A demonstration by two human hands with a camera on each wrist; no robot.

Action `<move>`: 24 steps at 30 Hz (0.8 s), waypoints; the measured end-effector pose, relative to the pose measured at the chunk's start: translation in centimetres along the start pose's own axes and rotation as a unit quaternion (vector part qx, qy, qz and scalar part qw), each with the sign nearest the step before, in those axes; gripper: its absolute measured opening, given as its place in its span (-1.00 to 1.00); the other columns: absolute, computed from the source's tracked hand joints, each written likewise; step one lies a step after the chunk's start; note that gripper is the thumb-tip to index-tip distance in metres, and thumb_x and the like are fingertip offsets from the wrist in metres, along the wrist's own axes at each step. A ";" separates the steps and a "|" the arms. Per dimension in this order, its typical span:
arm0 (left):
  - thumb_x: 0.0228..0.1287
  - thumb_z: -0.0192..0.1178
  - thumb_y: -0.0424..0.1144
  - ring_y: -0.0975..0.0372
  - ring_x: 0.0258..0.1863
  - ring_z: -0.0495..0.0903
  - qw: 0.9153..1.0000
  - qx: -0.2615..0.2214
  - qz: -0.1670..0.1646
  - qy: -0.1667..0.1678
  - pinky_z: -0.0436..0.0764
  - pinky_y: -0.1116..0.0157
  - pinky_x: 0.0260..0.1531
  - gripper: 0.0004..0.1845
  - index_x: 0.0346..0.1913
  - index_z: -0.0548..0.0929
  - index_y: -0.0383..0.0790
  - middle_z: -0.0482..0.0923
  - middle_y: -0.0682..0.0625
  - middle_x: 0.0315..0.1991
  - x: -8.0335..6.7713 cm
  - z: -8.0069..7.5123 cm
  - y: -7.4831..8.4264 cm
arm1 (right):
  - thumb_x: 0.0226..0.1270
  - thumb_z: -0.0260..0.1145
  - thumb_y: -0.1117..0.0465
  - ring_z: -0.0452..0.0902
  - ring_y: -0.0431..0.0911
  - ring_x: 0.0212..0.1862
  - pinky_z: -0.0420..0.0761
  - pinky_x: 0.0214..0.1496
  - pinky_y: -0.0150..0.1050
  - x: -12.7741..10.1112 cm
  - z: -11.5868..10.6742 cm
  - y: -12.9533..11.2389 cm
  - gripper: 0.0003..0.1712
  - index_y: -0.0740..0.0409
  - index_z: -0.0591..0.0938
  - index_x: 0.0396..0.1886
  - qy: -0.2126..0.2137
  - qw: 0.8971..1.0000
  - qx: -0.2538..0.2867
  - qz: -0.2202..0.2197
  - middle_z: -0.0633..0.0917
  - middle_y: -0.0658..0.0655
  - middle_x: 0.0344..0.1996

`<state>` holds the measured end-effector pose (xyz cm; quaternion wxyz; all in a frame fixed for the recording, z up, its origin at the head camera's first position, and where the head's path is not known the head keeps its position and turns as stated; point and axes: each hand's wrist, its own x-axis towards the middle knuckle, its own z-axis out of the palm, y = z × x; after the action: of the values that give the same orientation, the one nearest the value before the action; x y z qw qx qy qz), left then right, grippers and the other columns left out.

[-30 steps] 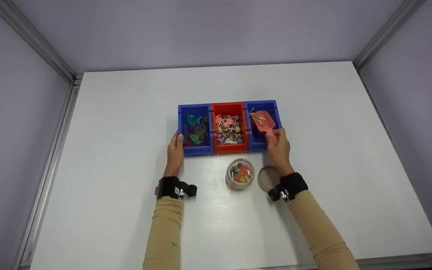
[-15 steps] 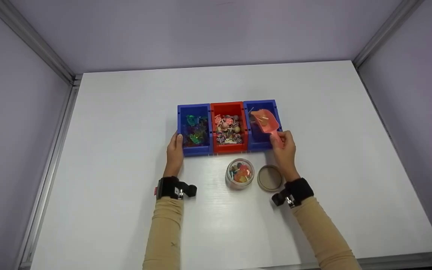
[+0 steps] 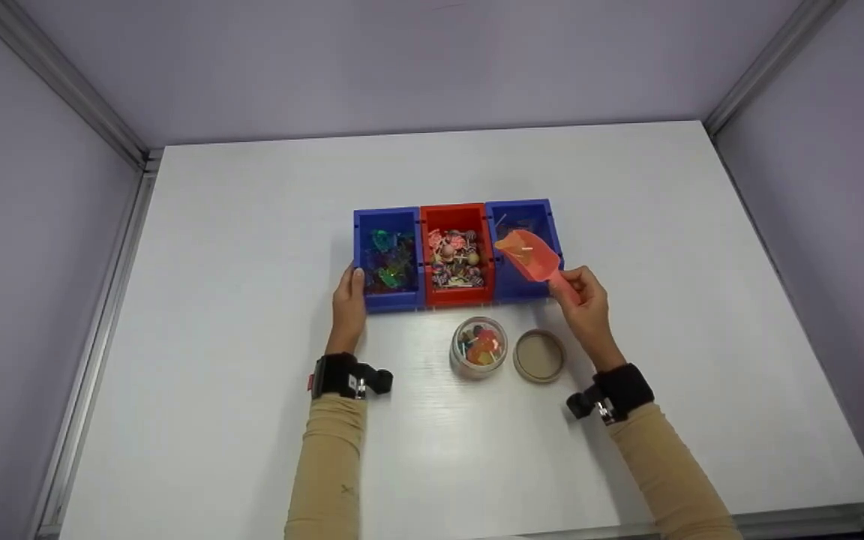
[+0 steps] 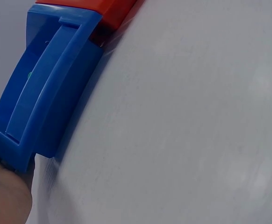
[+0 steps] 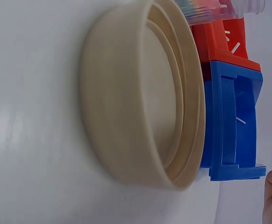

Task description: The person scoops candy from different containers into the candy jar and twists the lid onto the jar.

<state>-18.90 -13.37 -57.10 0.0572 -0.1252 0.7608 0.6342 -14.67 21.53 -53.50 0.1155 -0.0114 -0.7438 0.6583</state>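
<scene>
My right hand [image 3: 587, 311] grips the handle of a pink scoop [image 3: 541, 262]. The scoop hangs tilted over the front part of the right blue bin [image 3: 552, 225], with yellowish pieces and a white stick in it. My left hand [image 3: 348, 307] holds the outer side of the left blue bin [image 3: 394, 302] near its front corner; most of its fingers are hidden. Green and dark translucent pieces lie in that bin. Between the two stands a red bin [image 3: 459, 296] of lollipops. In front is an uncapped clear jar [image 3: 456, 364] with colourful candies and sticks.
A round beige lid [image 3: 540, 356] lies hollow side up to the right of the jar, looming large in the right wrist view. The three bins stand joined in a row on the white table [image 3: 252, 247]. Walls rise at the back and sides.
My right hand has drawn the scoop back toward me and to the right, tilting its mouth leftward. More of the lid now shows. The left hand has hardly moved.
</scene>
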 end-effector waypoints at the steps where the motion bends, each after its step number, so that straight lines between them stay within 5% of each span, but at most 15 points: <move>1: 0.58 -0.26 -0.03 0.00 0.55 0.03 1.000 -0.002 -0.002 0.000 0.09 0.09 0.57 -0.40 0.50 0.09 -0.31 0.09 -0.20 0.52 0.0 0.0 0.0 | 0.29 0.21 0.50 0.50 -0.39 -0.45 0.52 -0.42 -0.59 0.0 -0.2 0.0 -0.78 0.65 0.42 -0.19 -0.005 1.000 -0.003 -0.003 0.59 -0.23 -0.51; 24: 0.58 -0.26 -0.06 0.00 0.55 0.04 1.000 -0.009 0.004 0.002 0.09 0.10 0.57 -0.41 0.49 0.10 -0.33 0.10 -0.22 0.52 -0.1 0.1 0.2 | 0.16 0.27 0.56 0.37 -0.40 -0.52 0.39 -0.52 -0.57 -1.5 -2.6 -0.8 -0.87 0.60 0.54 -0.31 -0.089 0.994 -0.053 -0.024 0.59 -0.26 -0.57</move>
<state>-18.91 -13.27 -56.88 0.0526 -0.1240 0.7557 0.6409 -12.58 23.72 -52.71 0.0641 0.0587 -0.7852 0.6132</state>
